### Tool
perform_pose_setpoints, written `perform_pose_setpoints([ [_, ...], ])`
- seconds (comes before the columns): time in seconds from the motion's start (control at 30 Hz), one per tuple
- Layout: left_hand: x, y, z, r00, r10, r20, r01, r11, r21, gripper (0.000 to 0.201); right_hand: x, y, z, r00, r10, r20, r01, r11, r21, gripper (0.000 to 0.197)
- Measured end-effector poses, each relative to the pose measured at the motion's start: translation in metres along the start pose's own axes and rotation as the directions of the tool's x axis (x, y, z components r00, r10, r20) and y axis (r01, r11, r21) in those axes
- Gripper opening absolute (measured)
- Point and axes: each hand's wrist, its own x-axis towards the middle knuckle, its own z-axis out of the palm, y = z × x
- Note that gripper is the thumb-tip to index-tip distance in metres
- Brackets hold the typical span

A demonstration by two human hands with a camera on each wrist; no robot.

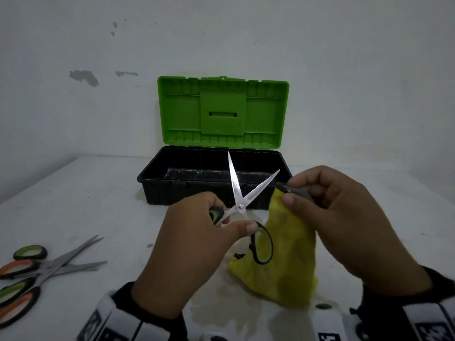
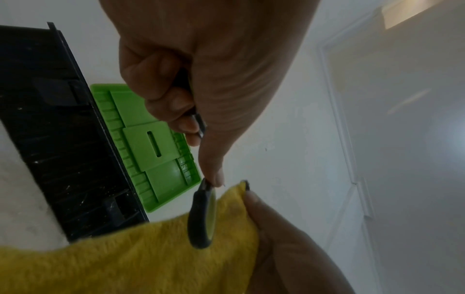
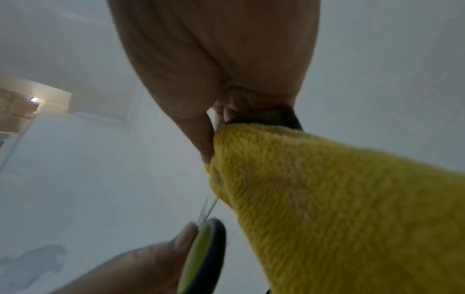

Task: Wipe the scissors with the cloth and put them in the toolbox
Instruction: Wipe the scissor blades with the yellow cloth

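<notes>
The left hand [image 1: 187, 252] grips a pair of scissors [image 1: 242, 200] by the handles, fingers curled round one handle and thumb against the other loop, holding them above the bench [image 1: 98, 193] with the blades spread apart and pointing up toward the toolbox [image 1: 214, 178]. The right hand [image 1: 344, 217] pinches the top of a yellow cloth [image 1: 288, 257] between thumb and fingers; the cloth hangs down just right of the scissors, its lower end reaching the bench. The toolbox sits at the back of the bench against the wall, black base facing up, green lid [image 1: 222, 112] raised upright. Three more pairs of scissors [image 1: 44, 269] with green and orange handles lie overlapping at the left edge of the bench.
</notes>
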Motion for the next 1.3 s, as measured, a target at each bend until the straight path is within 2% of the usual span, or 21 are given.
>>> perform_pose_setpoints([
  [0.07, -0.001, 0.002, 0.004, 1.000, 0.004, 0.007, -0.005, 1.000, 0.013, 0.040, -0.001, -0.005, 0.012, 0.997, -0.076, -0.029, 0.075, 0.997, -0.023, 0.016],
  [0.13, -0.002, 0.005, 0.008, 1.000, 0.010, 0.017, -0.011, 1.000, 0.015, 0.040, -0.003, -0.002, 0.025, 0.990, -0.127, -0.069, 0.117, 0.985, -0.125, 0.016],
  [0.23, -0.004, 0.007, 0.008, 1.000, 0.012, 0.021, -0.012, 1.000, 0.013, 0.039, -0.005, 0.002, 0.042, 0.973, -0.187, -0.137, 0.146, 0.953, -0.264, 0.018],
  [0.33, -0.006, 0.006, 0.009, 1.000, 0.004, -0.006, -0.004, 1.000, 0.023, 0.040, 0.000, 0.008, 0.046, 0.955, -0.187, -0.232, 0.115, 0.950, -0.291, 0.023],
  [0.4, -0.007, 0.004, 0.010, 1.000, 0.005, -0.020, -0.005, 1.000, 0.026, 0.041, 0.003, 0.010, 0.046, 0.952, -0.141, -0.271, 0.070, 0.964, -0.257, 0.025],
  [0.53, -0.004, 0.000, 0.010, 0.999, 0.012, -0.038, -0.012, 1.000, 0.005, 0.041, 0.000, 0.007, 0.054, 0.975, -0.130, -0.182, 0.093, 0.976, -0.199, 0.026],
  [0.67, 0.001, -0.003, 0.013, 0.999, 0.006, -0.038, -0.008, 0.999, -0.033, 0.041, 0.013, 0.015, 0.047, 0.949, -0.084, -0.303, 0.043, 0.989, -0.138, 0.028],
  [0.83, 0.009, -0.009, 0.013, 0.999, 0.035, -0.022, -0.036, 0.999, -0.030, 0.039, 0.007, 0.014, 0.054, 0.983, -0.076, -0.164, 0.064, 0.995, -0.081, 0.028],
  [0.97, 0.014, -0.009, 0.015, 0.998, 0.056, -0.009, -0.056, 0.997, -0.047, 0.041, 0.021, 0.020, 0.046, 0.948, -0.047, -0.314, 0.035, 0.998, -0.042, 0.032],
  [1.13, 0.020, -0.011, 0.011, 0.997, 0.081, -0.010, -0.081, 0.996, -0.045, 0.040, 0.016, 0.017, 0.055, 0.972, -0.080, -0.220, 0.075, 0.997, -0.031, 0.031],
  [1.3, 0.020, -0.008, 0.010, 0.994, 0.111, -0.004, -0.111, 0.994, -0.022, 0.041, 0.024, 0.019, 0.047, 0.946, -0.028, -0.322, 0.046, 0.998, 0.048, 0.034],
])
